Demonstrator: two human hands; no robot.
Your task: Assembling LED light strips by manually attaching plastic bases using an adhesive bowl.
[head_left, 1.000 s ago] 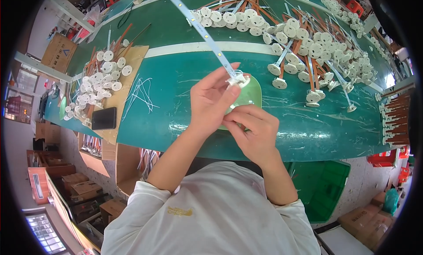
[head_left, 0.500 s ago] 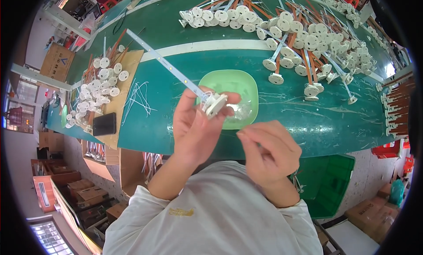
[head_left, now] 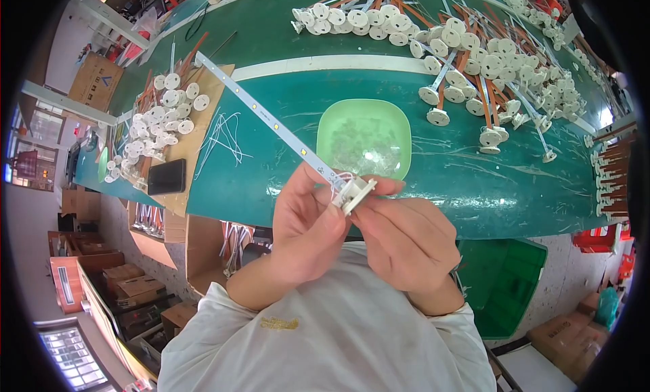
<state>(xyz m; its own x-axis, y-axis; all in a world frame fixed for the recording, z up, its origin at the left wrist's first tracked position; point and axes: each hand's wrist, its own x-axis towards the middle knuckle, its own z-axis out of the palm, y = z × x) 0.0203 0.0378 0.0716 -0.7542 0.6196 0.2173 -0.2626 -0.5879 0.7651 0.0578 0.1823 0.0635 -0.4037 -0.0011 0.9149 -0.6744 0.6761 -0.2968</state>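
My left hand [head_left: 308, 226] is closed round the lower end of an LED light strip [head_left: 271, 124], a narrow white bar with small yellow chips that slants up to the left. A round white end cap [head_left: 353, 194] with thin white wires sits at the strip's lower end, tilted on edge. My right hand [head_left: 409, 240] has its thumb and fingers pressed together against the cap's right side. Whatever may be between those fingertips is hidden. Just beyond both hands stands a light green bowl [head_left: 399, 121] with small clear pieces in it.
Many strips with round white caps [head_left: 487, 67] lie piled at the back right, more [head_left: 166, 111] on cardboard at the left. A black phone [head_left: 166, 177] and loose white wires [head_left: 223, 141] lie nearby. A green crate [head_left: 508, 284] stands below the table's edge at right.
My right hand has moved left and now meets the white cap. My left hand has shifted slightly right and down with the strip, uncovering more of the bowl. The whole view has shifted slightly.
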